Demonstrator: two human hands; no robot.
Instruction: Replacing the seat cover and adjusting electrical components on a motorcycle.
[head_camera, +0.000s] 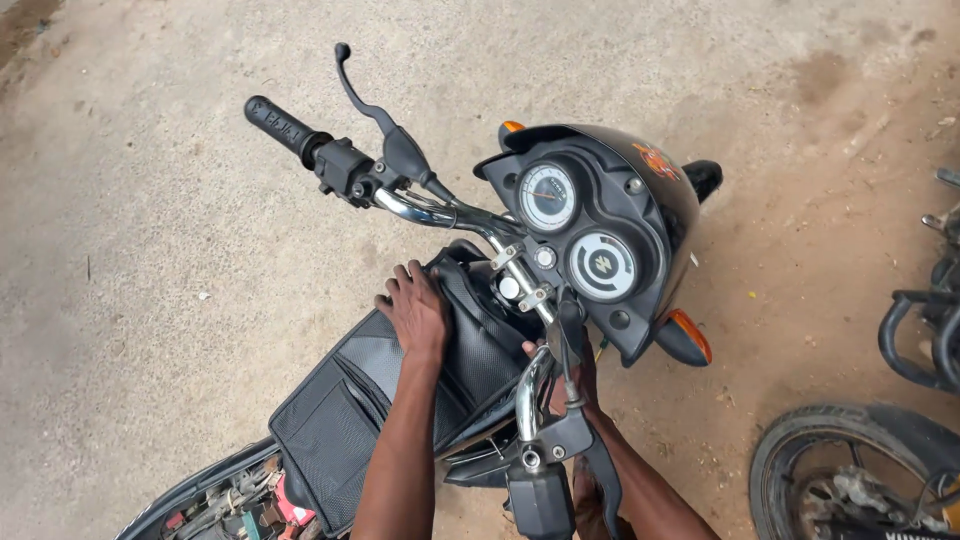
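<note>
Hands work mid-frame: left hand (415, 312) presses flat, fingers spread, on the black tank cover (400, 385); right hand (565, 375), behind the handlebar (440, 212), grip unclear.

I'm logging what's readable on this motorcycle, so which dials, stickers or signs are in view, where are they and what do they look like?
Speedometer dial: upper left of the black instrument housing, round, white face, red needle.
Second gauge: below right of it, round, grey-white, dark centre emblem.
Decal: top of the black headlight cowl, small, orange-red.
Tank cover: under left hand, black, with a flat pocket, no label visible.
</note>
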